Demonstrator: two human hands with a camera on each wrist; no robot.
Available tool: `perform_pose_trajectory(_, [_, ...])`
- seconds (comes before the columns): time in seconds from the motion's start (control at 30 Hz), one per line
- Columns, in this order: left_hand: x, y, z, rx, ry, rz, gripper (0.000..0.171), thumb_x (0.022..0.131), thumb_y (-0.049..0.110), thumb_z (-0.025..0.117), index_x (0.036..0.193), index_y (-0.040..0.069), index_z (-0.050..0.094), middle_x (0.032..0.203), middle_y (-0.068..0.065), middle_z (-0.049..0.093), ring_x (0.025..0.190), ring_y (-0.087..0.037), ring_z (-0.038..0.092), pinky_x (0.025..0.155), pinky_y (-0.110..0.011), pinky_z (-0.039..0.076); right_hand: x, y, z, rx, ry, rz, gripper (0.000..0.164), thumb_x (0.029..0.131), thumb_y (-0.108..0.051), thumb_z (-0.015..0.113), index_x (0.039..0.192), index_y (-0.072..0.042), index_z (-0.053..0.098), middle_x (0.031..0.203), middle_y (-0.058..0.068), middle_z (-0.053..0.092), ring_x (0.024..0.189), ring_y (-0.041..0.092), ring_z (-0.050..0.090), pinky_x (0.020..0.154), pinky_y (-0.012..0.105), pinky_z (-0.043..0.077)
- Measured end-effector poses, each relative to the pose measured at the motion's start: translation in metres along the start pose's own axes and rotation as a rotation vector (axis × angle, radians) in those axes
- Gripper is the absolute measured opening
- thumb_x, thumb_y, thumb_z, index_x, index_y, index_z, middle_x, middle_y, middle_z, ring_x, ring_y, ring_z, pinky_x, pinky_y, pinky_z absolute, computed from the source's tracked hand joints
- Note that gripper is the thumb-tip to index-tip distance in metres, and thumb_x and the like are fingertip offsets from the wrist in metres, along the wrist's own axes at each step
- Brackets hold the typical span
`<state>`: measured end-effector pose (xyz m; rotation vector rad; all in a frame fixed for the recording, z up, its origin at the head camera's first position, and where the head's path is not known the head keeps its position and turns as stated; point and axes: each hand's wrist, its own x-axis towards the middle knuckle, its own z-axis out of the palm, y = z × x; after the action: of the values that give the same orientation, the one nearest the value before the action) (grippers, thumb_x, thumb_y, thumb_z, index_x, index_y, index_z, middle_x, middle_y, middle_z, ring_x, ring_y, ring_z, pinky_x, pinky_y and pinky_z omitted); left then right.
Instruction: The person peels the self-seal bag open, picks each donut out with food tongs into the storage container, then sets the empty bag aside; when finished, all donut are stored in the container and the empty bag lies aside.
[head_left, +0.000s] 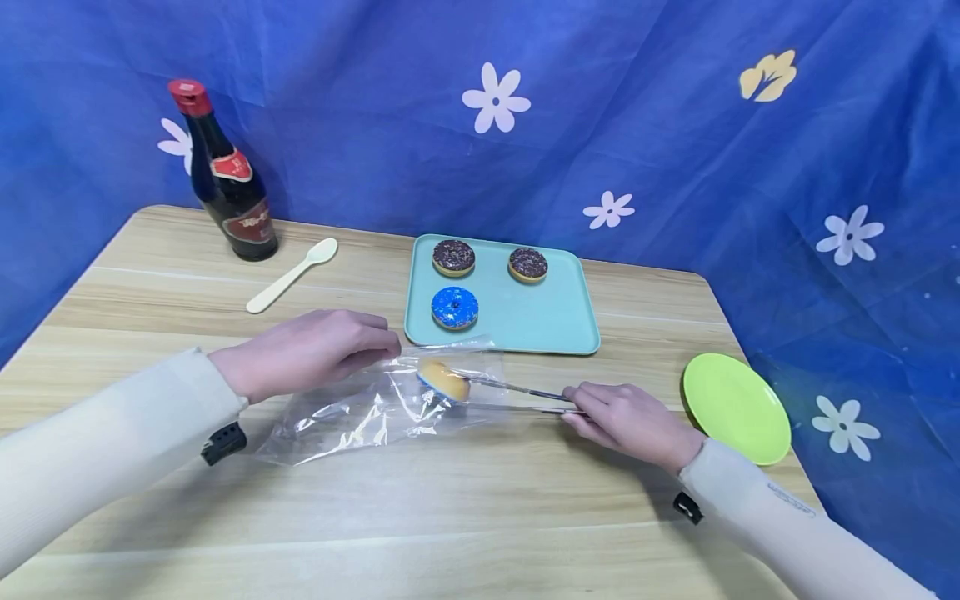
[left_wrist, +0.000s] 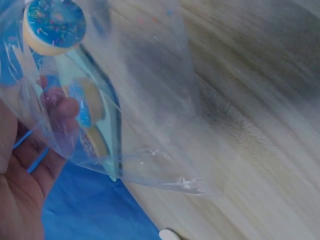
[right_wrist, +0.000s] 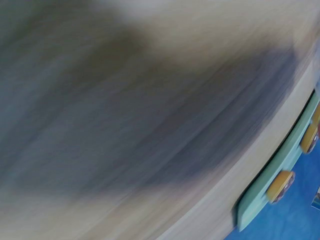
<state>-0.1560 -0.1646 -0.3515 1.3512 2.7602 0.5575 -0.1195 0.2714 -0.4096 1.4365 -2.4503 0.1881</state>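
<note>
My left hand (head_left: 322,350) grips the edge of a clear plastic bag (head_left: 345,421), which hangs over the middle of the table. Inside the bag is a doughnut with blue icing (head_left: 447,382), tilted so its pale base shows; the left wrist view shows its sprinkled top (left_wrist: 56,25). My right hand (head_left: 630,421) holds slim metal tongs (head_left: 525,389). Their arms reach into the bag up to the doughnut's right side, but their tips are hard to make out. Neither the right hand nor the tongs can be made out in the right wrist view.
Behind the bag, a light teal tray (head_left: 551,312) carries another blue doughnut (head_left: 454,308) and two dark-topped doughnuts (head_left: 453,257). A green plate (head_left: 735,408) lies at the right edge. At the back left are a dark bottle (head_left: 234,196) and a cream spoon (head_left: 288,279).
</note>
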Motion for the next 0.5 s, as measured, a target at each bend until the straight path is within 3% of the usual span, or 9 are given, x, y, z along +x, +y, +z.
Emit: perform_pose_trajectory(0.5, [-0.002, -0.003, -0.001, 0.015, 0.012, -0.008, 0.022, 0.094, 0.004, 0.075, 0.091, 0.025, 0.068, 0.079, 0.014, 0.057, 0.071, 0.001, 0.052, 0.066, -0.023, 0.052, -0.032, 0.003, -0.017, -0.005, 0.02, 0.109, 0.037, 0.113, -0.037, 0.043, 0.113, -0.008, 0.066, 0.082, -0.01, 0.06, 0.067, 0.0, 0.056, 0.058, 0.022, 0.052])
